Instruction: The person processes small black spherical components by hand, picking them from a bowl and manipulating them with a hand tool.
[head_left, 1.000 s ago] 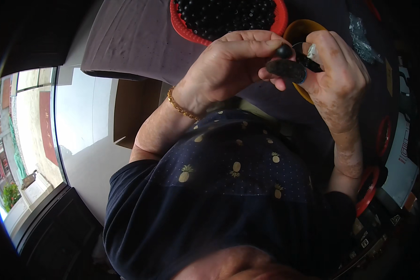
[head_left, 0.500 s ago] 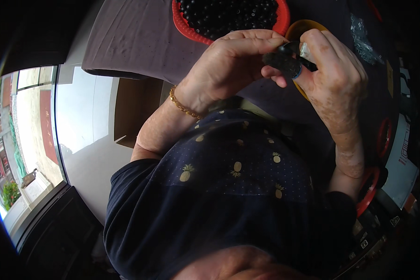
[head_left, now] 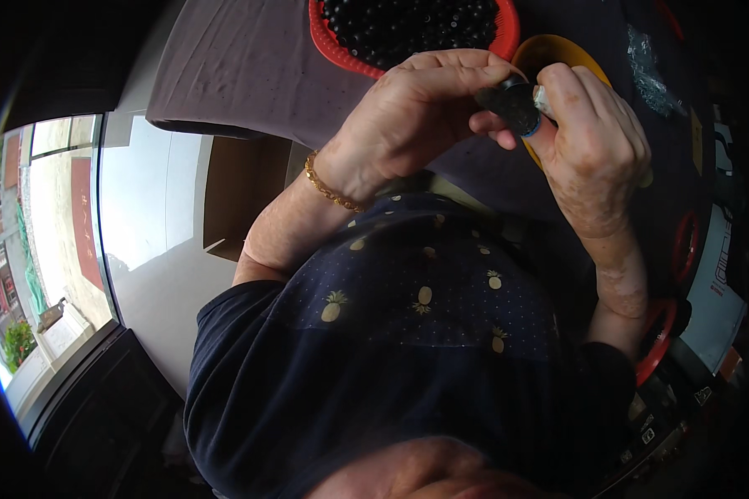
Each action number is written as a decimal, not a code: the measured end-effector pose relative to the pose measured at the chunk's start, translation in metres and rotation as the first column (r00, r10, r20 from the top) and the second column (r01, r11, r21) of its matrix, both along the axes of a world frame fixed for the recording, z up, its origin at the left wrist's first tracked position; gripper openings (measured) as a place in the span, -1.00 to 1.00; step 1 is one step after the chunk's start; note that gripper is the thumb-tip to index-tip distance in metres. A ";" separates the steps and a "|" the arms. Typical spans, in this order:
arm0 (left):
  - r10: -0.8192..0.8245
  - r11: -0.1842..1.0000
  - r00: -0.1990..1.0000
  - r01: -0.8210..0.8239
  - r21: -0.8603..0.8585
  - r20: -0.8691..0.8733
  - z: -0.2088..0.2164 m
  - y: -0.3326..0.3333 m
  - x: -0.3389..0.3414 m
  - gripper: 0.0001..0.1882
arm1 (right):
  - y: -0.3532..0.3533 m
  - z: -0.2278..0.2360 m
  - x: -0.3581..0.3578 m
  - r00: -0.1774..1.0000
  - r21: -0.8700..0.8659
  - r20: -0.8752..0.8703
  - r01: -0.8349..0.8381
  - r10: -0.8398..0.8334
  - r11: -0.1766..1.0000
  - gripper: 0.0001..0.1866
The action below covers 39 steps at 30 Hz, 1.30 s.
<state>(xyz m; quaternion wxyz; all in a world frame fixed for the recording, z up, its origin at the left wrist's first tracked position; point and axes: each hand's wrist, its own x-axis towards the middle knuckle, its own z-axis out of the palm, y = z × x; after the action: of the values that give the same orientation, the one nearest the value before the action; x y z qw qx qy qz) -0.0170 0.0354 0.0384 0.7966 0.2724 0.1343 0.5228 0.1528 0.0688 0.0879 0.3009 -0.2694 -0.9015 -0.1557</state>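
My left hand [head_left: 424, 108] is closed, its thumb and fingertips pinching a small, shiny black round piece [head_left: 513, 82]. My right hand [head_left: 595, 141] faces it, fingers curled in close to that piece. A dark cover with a blue rim [head_left: 512, 110] sits on the right thumb, and a white wrap [head_left: 543, 101] is around the right index fingertip. Whatever lies between the right thumb and index finger is hidden. Beyond the left hand stands a red basket [head_left: 341, 56] full of small black round pieces [head_left: 416, 29]. Behind the right hand is a yellow bowl [head_left: 549, 46], partly covered by my fingers.
A dark cloth [head_left: 250, 75] covers the table. Clear plastic packaging [head_left: 653, 75] lies at the far right. An open cardboard box [head_left: 245, 191] is left of my left forearm. Red rings [head_left: 659, 341] and a white box [head_left: 716, 291] are at the right.
My right index finger has come nearer the thumb, narrowing the dark gap between them. The covered thumb has shifted slightly. My left hand keeps its pinch with little movement.
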 end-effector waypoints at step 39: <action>0.168 0.983 0.985 -0.164 0.079 -0.049 0.003 -0.003 0.012 -0.69 | 0.003 -0.002 -0.002 0.999 0.025 -0.052 0.008 -0.007 1.000 -0.70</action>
<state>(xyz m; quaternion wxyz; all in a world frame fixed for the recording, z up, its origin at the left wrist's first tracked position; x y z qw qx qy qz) -0.0054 0.0321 0.0416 0.7354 0.3041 0.1590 0.5843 0.1511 0.0717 0.0860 0.3270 -0.2729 -0.8903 -0.1612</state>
